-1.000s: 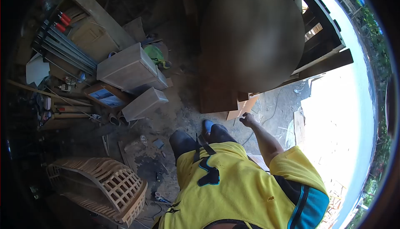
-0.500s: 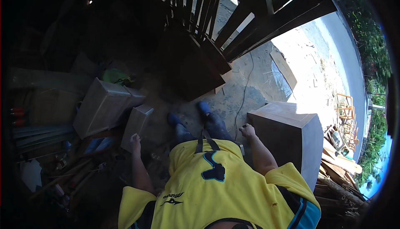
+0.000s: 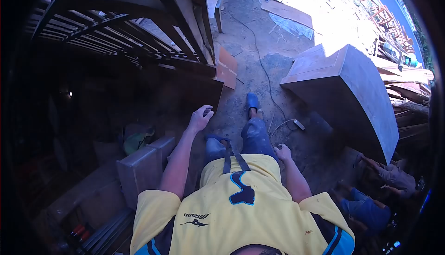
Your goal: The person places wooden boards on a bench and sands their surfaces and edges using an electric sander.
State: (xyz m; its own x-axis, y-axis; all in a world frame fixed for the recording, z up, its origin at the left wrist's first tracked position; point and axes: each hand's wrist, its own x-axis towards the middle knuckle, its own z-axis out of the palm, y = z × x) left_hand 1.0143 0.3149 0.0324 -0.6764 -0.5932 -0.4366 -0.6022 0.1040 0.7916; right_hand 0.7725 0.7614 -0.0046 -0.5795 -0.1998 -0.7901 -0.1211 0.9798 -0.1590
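Note:
My left hand is raised in front of me with its fingers loosely bent and apart, holding nothing. Close by it is the dark wooden panel under a slatted wooden frame. Beside my right thigh hangs my right hand, its fingers curled in and nothing seen in them. A white power strip lies on the floor a little ahead of that hand. Beyond it to the right stands a large wooden cabinet. Neither hand touches any of these things.
A dark cord runs along the concrete floor ahead. Box-like wooden pieces stand at left in shadow. Scrap wood and stacked chair frames lie at the right. Two other people are at lower right.
My view has turned to the left and I have stepped forward. My left hand has risen and swung forward; my right hand has dropped back toward my thigh. The other people have come into view.

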